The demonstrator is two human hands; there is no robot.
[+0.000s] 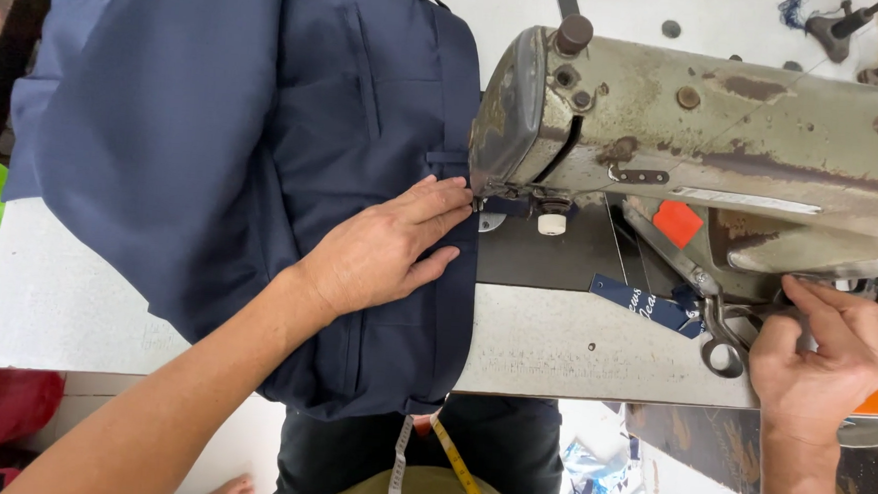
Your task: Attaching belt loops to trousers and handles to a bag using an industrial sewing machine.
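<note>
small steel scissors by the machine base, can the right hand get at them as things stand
Probably yes: the right hand already rests against the small steel scissors on the grey table, and nothing lies between them.

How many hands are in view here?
2. The left hand lies flat on the navy garment beside the sewing machine; the right hand grips small scissors under the machine's right side.

left hand (384,249) flat on navy trousers (263,168); right hand (819,352) grasps scissors (725,337).
</note>
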